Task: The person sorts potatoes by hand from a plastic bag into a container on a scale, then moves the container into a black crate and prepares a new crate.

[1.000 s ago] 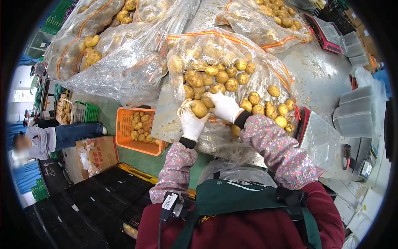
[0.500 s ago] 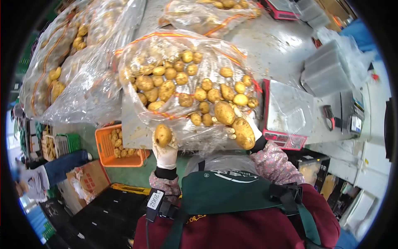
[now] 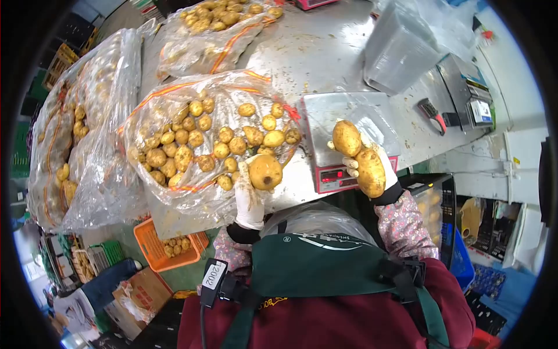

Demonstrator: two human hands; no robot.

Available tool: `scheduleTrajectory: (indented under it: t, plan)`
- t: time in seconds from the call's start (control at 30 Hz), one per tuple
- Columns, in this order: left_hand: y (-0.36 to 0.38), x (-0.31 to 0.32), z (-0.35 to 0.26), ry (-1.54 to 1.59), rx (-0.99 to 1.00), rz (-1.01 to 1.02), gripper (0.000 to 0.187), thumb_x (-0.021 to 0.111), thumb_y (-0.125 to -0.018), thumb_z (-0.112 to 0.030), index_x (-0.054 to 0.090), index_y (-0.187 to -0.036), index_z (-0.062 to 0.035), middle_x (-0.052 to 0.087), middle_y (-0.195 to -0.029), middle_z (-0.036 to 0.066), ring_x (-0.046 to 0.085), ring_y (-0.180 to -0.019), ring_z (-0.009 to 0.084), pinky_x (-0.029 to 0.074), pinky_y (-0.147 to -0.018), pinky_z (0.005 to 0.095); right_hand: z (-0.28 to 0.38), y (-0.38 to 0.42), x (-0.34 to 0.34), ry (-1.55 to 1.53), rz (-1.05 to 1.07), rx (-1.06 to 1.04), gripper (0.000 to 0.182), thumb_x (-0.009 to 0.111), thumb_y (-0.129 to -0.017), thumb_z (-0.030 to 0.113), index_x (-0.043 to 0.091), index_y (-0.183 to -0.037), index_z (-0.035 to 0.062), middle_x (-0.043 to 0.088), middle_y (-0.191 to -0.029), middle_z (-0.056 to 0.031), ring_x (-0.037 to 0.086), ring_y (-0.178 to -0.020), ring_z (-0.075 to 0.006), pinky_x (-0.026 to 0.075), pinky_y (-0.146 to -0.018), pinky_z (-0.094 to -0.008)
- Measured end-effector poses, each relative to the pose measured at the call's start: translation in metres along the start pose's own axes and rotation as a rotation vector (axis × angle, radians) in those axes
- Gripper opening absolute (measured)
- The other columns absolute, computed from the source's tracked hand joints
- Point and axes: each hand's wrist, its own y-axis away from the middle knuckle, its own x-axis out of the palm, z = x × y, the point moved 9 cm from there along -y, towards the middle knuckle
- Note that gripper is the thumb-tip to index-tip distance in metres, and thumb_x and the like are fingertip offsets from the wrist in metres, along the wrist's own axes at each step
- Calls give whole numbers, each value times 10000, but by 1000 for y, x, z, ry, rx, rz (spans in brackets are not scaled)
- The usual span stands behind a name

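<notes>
My left hand [image 3: 250,200], in a white glove, holds one large potato [image 3: 265,173] with a dark spot, near the front of an open clear plastic bag [image 3: 203,87]. Loose potatoes [image 3: 183,156] of mixed sizes lie in that bag. Two big potatoes, an upper one [image 3: 347,138] and a lower one [image 3: 371,173], are gripped together in my gloved right hand [image 3: 383,166]. That hand is over the front right part of a red-framed scale [image 3: 325,113]. On the scale's plate is a clear plastic tray [image 3: 372,127]. Red digits glow on the scale's display.
Stacked clear trays [image 3: 398,49] stand behind the scale. A handheld black and red device [image 3: 432,114] lies to the right. More potato bags, one at the left [image 3: 99,134] and one at the back [image 3: 203,52], flank the open bag. An orange crate [image 3: 157,247] sits on the floor.
The view has swung to the right. My right hand has carried its two potatoes from the bag to the scale. My left hand, still holding its potato, is now nearer the bag's right side.
</notes>
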Motion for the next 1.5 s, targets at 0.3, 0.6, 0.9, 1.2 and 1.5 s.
scheduleTrajectory:
  t: [0.3,0.6,0.9,1.2,1.5]
  plan:
    - [1,-2,45,-581,45,107,474,405,-1026,-264,348,-1454,-70,391,-1459,94,406,-1327,254,379,-1080,434,47,33,-38,100,-111,-123,514,502,-985,336,408,-1374,14,609,-1114,-198,590,-644,-175,537,-553,-275]
    - [31,-51,44,-564,23,-4,525,440,-1005,-277,303,-1484,-109,408,-1414,90,503,-1190,237,505,-847,338,123,42,-43,388,-209,-262,554,578,-945,322,411,-1426,103,628,-1057,-113,627,-665,-183,555,-568,-298]
    - [24,-38,35,-361,-36,-196,424,438,-1017,-322,439,-1359,-71,552,-1262,90,602,-1028,219,501,-722,308,165,42,-46,630,-123,-326,609,627,-922,286,380,-1444,93,613,-1095,-127,641,-700,-195,548,-580,-304]
    - [-32,-83,43,-838,205,-276,334,509,-1003,-294,518,-1240,-59,602,-1133,94,604,-990,172,525,-781,304,146,-10,-47,1584,-354,-682,566,709,-857,184,490,-1354,24,577,-1297,-146,535,-1202,-202,449,-987,-330]
    - [-47,-36,2,-1654,621,-477,371,536,-942,-193,530,-1259,1,591,-1172,243,543,-1112,388,381,-1000,454,115,31,-34,2410,-805,-874,404,662,-846,219,600,-1198,31,576,-1236,-213,554,-1086,-381,401,-973,-484]
